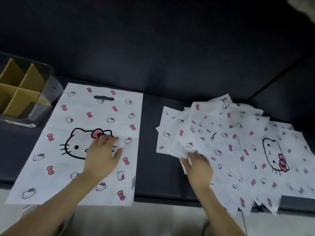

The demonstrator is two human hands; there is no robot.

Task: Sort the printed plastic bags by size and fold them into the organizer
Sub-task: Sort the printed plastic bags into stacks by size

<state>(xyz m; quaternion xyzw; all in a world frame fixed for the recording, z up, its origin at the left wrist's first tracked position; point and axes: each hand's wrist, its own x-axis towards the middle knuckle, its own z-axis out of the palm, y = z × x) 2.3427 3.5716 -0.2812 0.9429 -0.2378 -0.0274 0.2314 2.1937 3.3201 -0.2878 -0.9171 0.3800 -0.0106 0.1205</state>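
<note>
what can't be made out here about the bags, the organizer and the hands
The organizer: the head view's left edge cuts it off, so its far-left compartments are unseen.
The pile of bags: overlap and blur hide their count and sizes.
The large bag: the left hand covers part of the big cat face.
The right hand: it reaches the pile, but blur hides whether it pinches a bag.

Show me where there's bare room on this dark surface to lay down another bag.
Freest: the dark strip between the large flat bag and the fanned pile. A smaller patch lies left of that bag, in front of the organizer. The right side is crowded: the pile overlaps and overhangs the front edge, with the right hand on it.
</note>
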